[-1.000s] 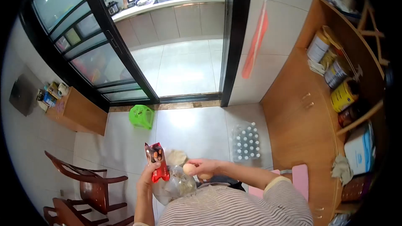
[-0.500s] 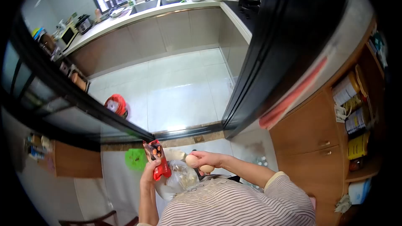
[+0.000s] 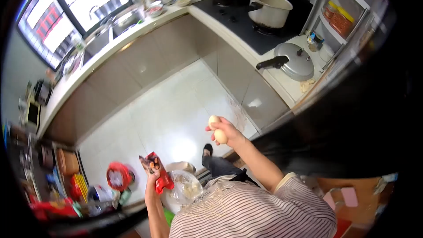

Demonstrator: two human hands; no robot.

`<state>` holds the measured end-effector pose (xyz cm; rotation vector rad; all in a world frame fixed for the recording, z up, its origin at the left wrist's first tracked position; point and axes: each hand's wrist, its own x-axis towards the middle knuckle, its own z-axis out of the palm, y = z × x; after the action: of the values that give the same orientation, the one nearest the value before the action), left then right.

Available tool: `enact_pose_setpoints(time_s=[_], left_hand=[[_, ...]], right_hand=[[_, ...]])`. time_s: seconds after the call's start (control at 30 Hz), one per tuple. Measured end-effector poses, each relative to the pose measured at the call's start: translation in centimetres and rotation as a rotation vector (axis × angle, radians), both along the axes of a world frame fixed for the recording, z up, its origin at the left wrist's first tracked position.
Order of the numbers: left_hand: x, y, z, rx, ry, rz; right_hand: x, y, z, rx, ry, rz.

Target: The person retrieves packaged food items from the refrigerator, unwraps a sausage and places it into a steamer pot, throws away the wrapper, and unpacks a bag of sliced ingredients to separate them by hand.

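My left hand [image 3: 153, 180] grips a red printed packet [image 3: 162, 174] by its edge. Beside it, a clear plastic bag [image 3: 185, 188] with pale contents hangs against my body, next to a beige bag [image 3: 180, 166]. Two eggs are in my right hand [image 3: 229, 131], which is stretched forward: one egg [image 3: 214, 121] lies at the fingers and the other egg [image 3: 220, 136] shows just below it.
On the stove [image 3: 238, 17] stands a white pot [image 3: 269, 11]. A pressure cooker lid [image 3: 294, 61] lies on the counter [image 3: 286, 83]. A sink [image 3: 97, 44] is under the window. A red bin [image 3: 119, 176] stands on the floor, left. A dark door frame [image 3: 308, 145] is at the right.
I have moved forward into the kitchen, and the view has turned right toward the stove. My right hand with the eggs has moved up and away from my body. The packet stays in my left hand.
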<state>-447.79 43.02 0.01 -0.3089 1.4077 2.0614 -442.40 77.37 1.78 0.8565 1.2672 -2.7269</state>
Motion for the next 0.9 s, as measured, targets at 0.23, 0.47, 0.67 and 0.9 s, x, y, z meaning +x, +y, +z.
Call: enact_pose_setpoints(time_s=[0.23, 0.47, 0.67, 0.9], left_hand=[[-16.5, 6.1, -0.8, -0.003, -0.027, -0.072], [-30.7, 15.9, 0.0, 0.020, -0.048, -0.357], [-43.8, 25.3, -2.6, 0.034, -0.037, -0.443], [-50.0, 34.6, 1.8, 0.006, -0.031, -0.691]], right_hand=[[-12.8, 14.0, 0.4, 0.257, -0.099, -0.500], [-16.5, 28.6, 1.0, 0.530, -0.291, -1.049], [-18.0, 34.6, -2.2, 1.118, -1.178, -1.108], [-18.1, 36.2, -3.4, 1.231, -1.526, -0.903]])
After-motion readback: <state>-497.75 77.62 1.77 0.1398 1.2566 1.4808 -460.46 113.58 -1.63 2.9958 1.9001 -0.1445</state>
